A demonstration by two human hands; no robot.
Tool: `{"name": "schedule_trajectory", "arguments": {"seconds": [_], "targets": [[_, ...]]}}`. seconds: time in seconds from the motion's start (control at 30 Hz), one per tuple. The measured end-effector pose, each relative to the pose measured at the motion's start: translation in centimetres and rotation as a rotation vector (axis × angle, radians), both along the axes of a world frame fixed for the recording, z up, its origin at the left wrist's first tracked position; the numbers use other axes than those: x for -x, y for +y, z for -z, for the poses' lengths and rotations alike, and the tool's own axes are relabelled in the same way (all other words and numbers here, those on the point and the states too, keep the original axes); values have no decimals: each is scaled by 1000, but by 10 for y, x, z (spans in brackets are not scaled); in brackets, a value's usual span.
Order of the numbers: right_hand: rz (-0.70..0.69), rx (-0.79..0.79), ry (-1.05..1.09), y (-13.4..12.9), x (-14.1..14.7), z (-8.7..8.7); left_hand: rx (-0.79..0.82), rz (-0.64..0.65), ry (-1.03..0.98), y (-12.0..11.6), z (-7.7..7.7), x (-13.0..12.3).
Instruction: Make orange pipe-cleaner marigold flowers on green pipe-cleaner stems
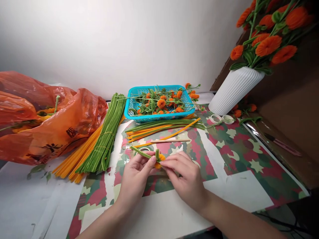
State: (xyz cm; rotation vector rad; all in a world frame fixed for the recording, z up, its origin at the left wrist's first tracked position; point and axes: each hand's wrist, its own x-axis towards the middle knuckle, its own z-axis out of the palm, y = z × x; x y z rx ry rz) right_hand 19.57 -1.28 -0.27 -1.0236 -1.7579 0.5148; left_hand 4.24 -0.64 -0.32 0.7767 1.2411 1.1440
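Note:
Between my hands is a small orange-yellow pipe-cleaner flower with green pipe cleaner at its base. A green pipe-cleaner stem sticks out from it to the upper left. My left hand is closed around the stem, thumb near the bloom. The fingertips of my right hand pinch the flower's right side and partly cover it. Just beyond my hands lie a thin wooden stick and a tape roll, partly hidden by my left hand.
A blue basket holds several orange flowers. Left of it lie bundled green pipe cleaners, orange ones and an orange plastic bag. To the right, a white vase of flowers stands behind tape rolls and a utility knife.

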Motion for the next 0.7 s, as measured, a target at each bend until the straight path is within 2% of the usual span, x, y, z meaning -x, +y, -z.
{"name": "schedule_trajectory", "arguments": {"seconds": [0.17, 0.33, 0.47, 0.53, 0.6, 0.7], "targets": [[-3, -106, -140, 6, -6, 2, 33, -13, -26, 1, -6, -2], [-75, -231, -289, 14, -13, -3, -50, 20, 86, 5, -9, 1], [-35, -300, -353, 15, -8, 0, -142, 21, 207, 4, -9, 2], [-4, -216, -263, 11, -2, 2, -248, -8, 312, 1, -8, 1], [25, -2, -49, 7, 6, 3, -426, -60, 441, -3, -6, 0], [-42, 574, 459, 2, 15, -1, -796, -102, 647, -8, -3, 2]]}}
